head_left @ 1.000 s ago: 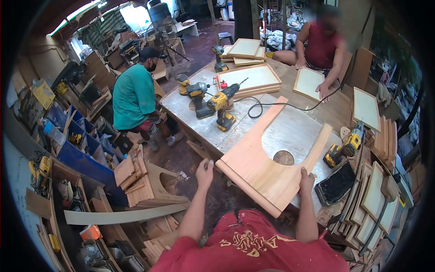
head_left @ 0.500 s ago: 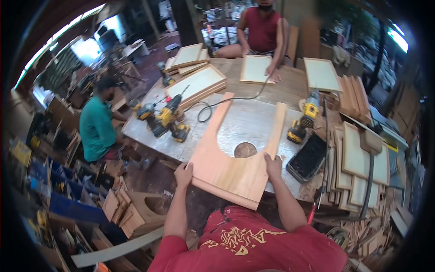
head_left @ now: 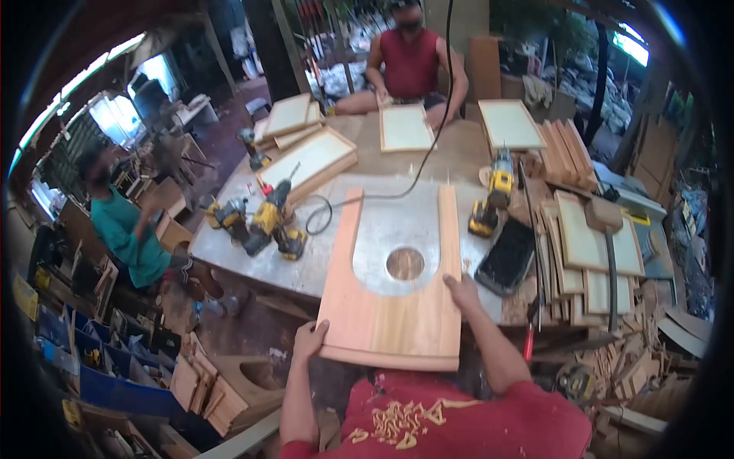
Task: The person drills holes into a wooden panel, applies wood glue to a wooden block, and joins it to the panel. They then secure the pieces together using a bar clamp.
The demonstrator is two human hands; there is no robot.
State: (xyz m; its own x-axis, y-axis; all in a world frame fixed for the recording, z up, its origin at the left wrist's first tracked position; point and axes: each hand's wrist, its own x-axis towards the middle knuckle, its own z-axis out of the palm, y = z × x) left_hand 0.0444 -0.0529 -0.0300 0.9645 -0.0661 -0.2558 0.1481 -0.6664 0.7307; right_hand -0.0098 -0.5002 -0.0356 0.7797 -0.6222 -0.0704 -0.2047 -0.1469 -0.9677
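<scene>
A U-shaped wooden panel [head_left: 390,327] lies in front of me, its two arms pointing away over the worktable and its straight edge close to my shirt. My left hand [head_left: 310,338] grips the near left corner, thumb on top. On the right side edge, my right hand [head_left: 463,294] is closed, the thumb showing on the upper face. The fingers under the panel are hidden on both sides. Through the curved cut-out I see the metal-topped table [head_left: 375,252] and a round hole [head_left: 405,264] in it.
Yellow drills [head_left: 267,218] stand left of the panel; another drill [head_left: 499,183] and a black tray [head_left: 505,258] stand right. Framed panels [head_left: 317,157] lie stacked behind. One co-worker [head_left: 413,61] sits across with a framed panel [head_left: 406,128]; another [head_left: 130,229] stands left. A mallet [head_left: 605,218] rests on panels.
The panel has turned slightly anticlockwise, so its arms now point straight away from me. My hands still hold it. The co-worker on the left has turned and raised an arm.
</scene>
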